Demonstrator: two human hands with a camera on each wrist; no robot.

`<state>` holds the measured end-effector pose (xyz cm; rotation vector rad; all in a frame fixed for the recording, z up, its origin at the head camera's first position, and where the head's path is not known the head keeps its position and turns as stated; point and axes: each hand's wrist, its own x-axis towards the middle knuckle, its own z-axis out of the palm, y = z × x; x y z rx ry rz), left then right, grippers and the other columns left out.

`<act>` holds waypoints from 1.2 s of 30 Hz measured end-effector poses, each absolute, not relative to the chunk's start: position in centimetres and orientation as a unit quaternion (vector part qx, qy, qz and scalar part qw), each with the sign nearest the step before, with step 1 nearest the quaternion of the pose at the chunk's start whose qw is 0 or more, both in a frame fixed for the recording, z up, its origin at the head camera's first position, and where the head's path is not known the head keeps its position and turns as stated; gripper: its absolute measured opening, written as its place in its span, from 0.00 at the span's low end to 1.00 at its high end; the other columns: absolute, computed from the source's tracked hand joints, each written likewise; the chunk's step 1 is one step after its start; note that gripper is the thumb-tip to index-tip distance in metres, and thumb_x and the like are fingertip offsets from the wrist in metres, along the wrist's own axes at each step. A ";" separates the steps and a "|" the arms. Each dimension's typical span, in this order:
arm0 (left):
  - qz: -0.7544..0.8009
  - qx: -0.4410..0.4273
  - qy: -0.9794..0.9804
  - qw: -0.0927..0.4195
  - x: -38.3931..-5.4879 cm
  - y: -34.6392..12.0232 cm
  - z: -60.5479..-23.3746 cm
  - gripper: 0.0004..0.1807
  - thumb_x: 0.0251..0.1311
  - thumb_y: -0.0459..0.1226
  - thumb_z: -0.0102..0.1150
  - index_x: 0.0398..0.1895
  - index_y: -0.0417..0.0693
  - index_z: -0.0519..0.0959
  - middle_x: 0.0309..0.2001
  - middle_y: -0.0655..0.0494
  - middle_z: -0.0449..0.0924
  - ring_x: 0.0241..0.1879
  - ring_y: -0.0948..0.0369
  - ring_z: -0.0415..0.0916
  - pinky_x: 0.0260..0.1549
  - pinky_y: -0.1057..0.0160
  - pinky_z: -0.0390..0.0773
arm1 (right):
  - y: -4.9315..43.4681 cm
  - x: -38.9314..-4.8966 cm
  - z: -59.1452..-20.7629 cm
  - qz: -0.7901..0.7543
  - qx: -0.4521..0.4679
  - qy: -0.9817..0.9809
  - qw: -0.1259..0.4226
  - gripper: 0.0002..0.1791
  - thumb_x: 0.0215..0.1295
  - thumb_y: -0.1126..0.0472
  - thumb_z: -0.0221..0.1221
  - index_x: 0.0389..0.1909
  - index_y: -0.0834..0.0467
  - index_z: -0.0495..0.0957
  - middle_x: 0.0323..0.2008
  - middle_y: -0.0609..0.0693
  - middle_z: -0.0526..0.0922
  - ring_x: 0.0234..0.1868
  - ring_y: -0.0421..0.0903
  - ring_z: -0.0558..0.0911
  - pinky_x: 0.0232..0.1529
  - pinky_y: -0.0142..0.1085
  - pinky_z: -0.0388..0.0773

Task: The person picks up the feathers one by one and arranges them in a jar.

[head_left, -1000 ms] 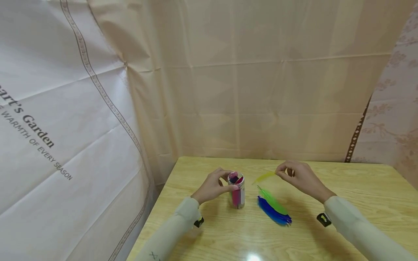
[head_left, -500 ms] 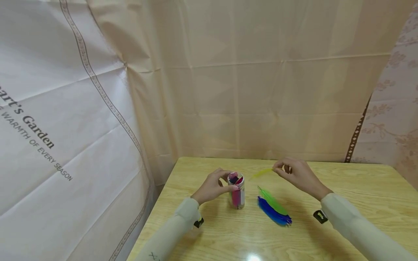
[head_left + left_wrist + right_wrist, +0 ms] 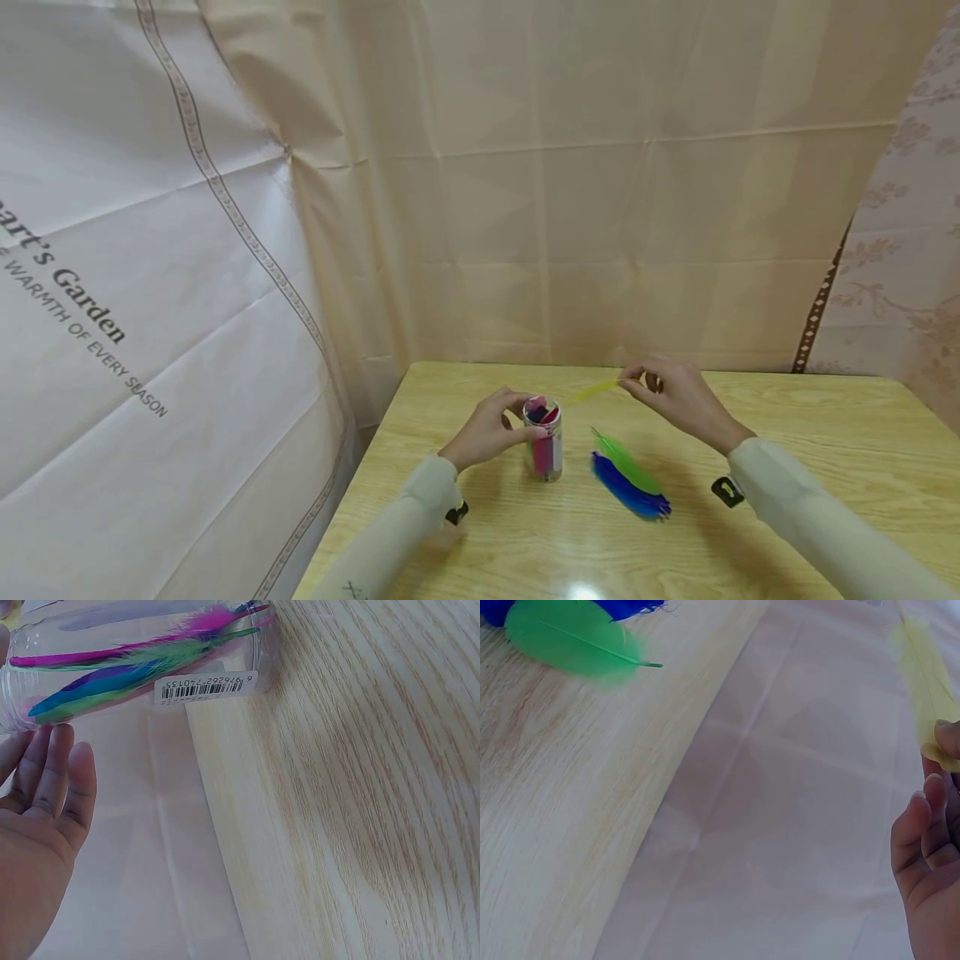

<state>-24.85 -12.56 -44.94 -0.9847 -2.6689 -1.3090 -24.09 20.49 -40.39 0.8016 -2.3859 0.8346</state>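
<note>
My left hand (image 3: 486,431) grips a clear jar (image 3: 553,462) near its rim, thumb on the near side. The jar stands upright on the table; through its wall show several feathers (image 3: 97,694) in pink, blue and green, and a barcode label (image 3: 206,688). Between thumb and index finger my right hand (image 3: 678,402) pinches one end of a yellow feather (image 3: 596,389). That feather hangs in the air to the right of the jar's mouth, its bare quill tip pointing toward it. Below lie a green feather (image 3: 626,464) and a blue feather (image 3: 626,490), side by side.
The wood-grain table (image 3: 825,467) carries all these things. A beige cloth (image 3: 600,208) hangs behind its far edge, and a white printed cloth (image 3: 150,333) hangs on the left. Each wrist wears a small dark camera.
My right hand has moved left and slightly up, bringing the yellow feather closer to the jar. The left hand, the jar and the feathers on the table stay where they were.
</note>
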 end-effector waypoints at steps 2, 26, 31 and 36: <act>-0.419 -0.315 -0.852 0.005 -24.8 -12.6 -44.9 0.30 0.53 0.58 0.63 0.59 0.61 0.75 0.43 0.65 0.72 0.46 0.52 0.73 0.35 0.65 0.78 | 20.3 -24.2 -40.3 0.305 0.296 -0.872 0.244 0.03 0.61 0.56 0.64 0.36 0.45 0.82 0.28 0.35 0.76 0.23 0.36 0.70 0.21 0.30 0.69; -0.408 -0.317 -0.856 0.011 -24.8 -12.5 -44.7 0.29 0.54 0.58 0.63 0.59 0.67 0.74 0.43 0.67 0.72 0.44 0.62 0.72 0.34 0.65 0.78 | 18.1 -24.9 -39.4 0.314 0.360 -0.843 0.247 0.06 0.61 0.61 0.64 0.38 0.48 0.82 0.35 0.34 0.79 0.25 0.35 0.71 0.22 0.28 0.70; -0.411 -0.313 -0.856 0.007 -24.8 -12.5 -44.7 0.27 0.53 0.58 0.63 0.58 0.69 0.74 0.43 0.67 0.72 0.44 0.60 0.72 0.33 0.65 0.78 | 17.4 -24.8 -39.4 0.298 0.377 -0.840 0.251 0.08 0.59 0.63 0.66 0.38 0.48 0.83 0.33 0.34 0.77 0.25 0.33 0.70 0.22 0.28 0.70; -0.413 -0.312 -0.855 0.003 -24.8 -12.5 -44.7 0.27 0.53 0.58 0.63 0.58 0.70 0.74 0.42 0.66 0.72 0.46 0.54 0.73 0.33 0.65 0.78 | 16.6 -24.9 -39.6 0.277 0.394 -0.835 0.265 0.10 0.58 0.65 0.66 0.38 0.47 0.84 0.33 0.36 0.76 0.27 0.33 0.70 0.24 0.27 0.70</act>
